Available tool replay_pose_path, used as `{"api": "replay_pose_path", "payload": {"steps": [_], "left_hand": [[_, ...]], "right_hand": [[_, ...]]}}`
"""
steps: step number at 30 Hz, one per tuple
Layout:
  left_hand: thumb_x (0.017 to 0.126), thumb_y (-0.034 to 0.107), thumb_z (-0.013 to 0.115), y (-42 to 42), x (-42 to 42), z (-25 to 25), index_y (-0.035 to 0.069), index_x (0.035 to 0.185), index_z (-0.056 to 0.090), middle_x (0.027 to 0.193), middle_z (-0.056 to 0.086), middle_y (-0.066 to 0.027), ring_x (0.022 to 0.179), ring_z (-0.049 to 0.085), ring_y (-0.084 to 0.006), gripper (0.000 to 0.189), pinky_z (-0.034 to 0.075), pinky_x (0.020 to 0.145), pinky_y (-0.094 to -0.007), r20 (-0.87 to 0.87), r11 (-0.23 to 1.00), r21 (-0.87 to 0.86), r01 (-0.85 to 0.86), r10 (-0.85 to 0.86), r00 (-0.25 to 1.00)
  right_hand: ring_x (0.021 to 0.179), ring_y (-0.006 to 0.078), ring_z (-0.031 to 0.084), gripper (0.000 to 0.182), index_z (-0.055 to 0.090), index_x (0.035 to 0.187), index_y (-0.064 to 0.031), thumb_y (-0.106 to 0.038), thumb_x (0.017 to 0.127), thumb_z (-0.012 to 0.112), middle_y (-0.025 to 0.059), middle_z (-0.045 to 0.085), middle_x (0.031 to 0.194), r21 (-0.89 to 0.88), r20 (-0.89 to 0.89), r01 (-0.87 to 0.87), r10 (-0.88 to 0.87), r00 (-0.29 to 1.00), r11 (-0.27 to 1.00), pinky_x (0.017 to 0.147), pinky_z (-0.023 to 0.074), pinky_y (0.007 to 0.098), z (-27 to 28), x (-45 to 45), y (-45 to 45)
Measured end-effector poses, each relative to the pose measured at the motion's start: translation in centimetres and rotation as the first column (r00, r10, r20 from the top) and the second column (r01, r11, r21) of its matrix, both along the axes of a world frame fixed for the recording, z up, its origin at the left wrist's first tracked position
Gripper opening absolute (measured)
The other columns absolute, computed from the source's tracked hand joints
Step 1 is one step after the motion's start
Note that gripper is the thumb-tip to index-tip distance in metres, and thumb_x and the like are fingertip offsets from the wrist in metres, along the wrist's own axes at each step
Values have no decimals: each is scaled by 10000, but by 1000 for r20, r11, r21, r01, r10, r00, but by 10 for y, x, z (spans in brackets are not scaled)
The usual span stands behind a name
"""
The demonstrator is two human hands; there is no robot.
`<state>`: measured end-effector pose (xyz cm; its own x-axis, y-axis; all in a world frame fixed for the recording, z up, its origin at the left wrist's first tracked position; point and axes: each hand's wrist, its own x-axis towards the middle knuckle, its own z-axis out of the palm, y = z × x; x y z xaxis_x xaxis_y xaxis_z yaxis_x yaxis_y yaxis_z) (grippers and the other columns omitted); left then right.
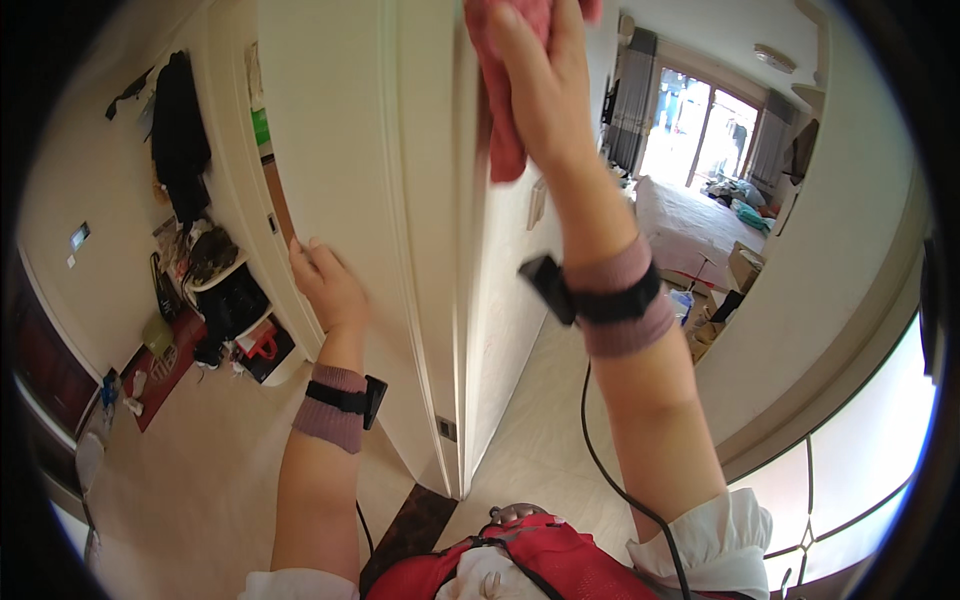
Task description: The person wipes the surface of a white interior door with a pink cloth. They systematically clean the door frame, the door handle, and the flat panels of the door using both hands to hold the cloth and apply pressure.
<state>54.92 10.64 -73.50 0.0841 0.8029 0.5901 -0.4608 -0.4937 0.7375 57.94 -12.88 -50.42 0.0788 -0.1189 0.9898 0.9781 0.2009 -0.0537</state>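
Observation:
Raised at the top of the view, my right hand (544, 97) holds a red cloth (508, 146) against the edge of the white door frame (469, 225). Part of the cloth is cut off by the upper rim of the picture. My left hand (328, 289) is lower and to the left, its fingers at the edge of a white door panel (337, 150), with nothing held in it. Both wrists wear a ribbed band with a black strap and a small black device.
Left, dark clothes (178, 142) hang above a cluttered shoe rack (232, 300), beside a red mat (161, 375). Right, a bedroom shows a bed (694, 225) and boxes (744, 266). A dark threshold strip (416, 521) crosses the floor. A black cable (592, 435) hangs by my right arm.

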Motion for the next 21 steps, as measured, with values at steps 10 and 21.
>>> {"api": "replay_pose_path", "payload": {"steps": [10, 21], "left_hand": [[1065, 313, 471, -14, -8, 8, -100, 1358, 496, 1273, 611, -182, 1157, 568, -254, 507, 418, 1030, -338, -21, 1000, -1, -30, 30, 999], [1061, 311, 462, -3, -12, 9, -82, 1318, 524, 1220, 621, -146, 1117, 570, -218, 474, 429, 998, -321, -18, 998, -2, -59, 59, 998]], "right_hand": [[1394, 309, 426, 727, 382, 1508, 29, -215, 913, 721, 205, 429, 1488, -108, 9, 33, -32, 999, 994, 1170, 322, 412, -71, 1, 13], [1335, 494, 363, 893, 327, 1508, 60, -187, 768, 760, 311, 371, 1443, -341, -224, 255, -342, 913, 905, 1132, 303, 571, -300, -43, 11]]}}
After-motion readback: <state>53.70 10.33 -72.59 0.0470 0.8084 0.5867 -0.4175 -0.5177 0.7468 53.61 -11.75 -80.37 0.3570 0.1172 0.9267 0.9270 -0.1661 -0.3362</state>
